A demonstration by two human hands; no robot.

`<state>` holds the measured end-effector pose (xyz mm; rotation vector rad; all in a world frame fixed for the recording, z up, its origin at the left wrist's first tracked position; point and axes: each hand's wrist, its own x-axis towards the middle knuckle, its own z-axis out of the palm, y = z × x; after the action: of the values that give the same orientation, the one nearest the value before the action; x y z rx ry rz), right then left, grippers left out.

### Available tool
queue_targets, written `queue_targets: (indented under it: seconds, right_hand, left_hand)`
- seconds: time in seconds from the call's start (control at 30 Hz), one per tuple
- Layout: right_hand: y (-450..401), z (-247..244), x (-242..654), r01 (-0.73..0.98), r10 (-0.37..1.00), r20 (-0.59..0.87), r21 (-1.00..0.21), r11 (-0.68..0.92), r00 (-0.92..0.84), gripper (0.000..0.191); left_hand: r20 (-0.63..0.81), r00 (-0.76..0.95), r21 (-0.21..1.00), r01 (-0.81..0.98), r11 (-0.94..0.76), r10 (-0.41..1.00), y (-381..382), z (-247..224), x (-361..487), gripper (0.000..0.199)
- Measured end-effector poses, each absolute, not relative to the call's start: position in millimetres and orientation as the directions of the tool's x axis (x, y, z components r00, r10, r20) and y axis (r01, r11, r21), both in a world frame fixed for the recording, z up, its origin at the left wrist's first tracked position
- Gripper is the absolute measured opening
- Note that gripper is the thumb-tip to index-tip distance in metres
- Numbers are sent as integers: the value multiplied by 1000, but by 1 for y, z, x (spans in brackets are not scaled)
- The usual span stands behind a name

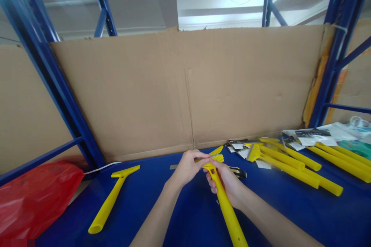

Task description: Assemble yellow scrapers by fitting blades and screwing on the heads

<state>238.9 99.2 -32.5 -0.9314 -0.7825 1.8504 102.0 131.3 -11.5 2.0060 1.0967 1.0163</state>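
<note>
At five o'clock, the right hand [227, 184] wraps closed around the long-handled yellow plastic scraper [227, 208], and the left hand [189, 166] pinches its head. If the right grip loosens, this head may twist.

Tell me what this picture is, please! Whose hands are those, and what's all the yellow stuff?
There's no robot here, just a person's two bare hands. The camera sits on that person's head, so you see what's in front of them and below.

The right hand holds a yellow tool by its long handle, near the wide top. The left hand has its fingers at that top; they hide the details.

On the blue table, another yellow tool lies to the left, and more yellow tools lie to the right. A red plastic bag is at far left. Behind stands brown cardboard.
</note>
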Motion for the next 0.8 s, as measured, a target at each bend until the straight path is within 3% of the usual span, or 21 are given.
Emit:
queue_targets:
  seconds: [0.2,0.4,0.8]
  right_hand:
    - [98,-33,236,-464,941,-189,-831,-306,-282,24]
    - [95,-32,233,-422,953,-187,-864,-276,-241,20]
    - [93,-33,237,-446,944,-165,-849,-283,-285,16]
  left_hand:
    - [221,312,920,248,-304,924,133,-11,102,28]
    - [60,244,964,239,-120,968,135,-8,96,25]
    - [18,305,978,192,-80,952,135,-7,89,35]
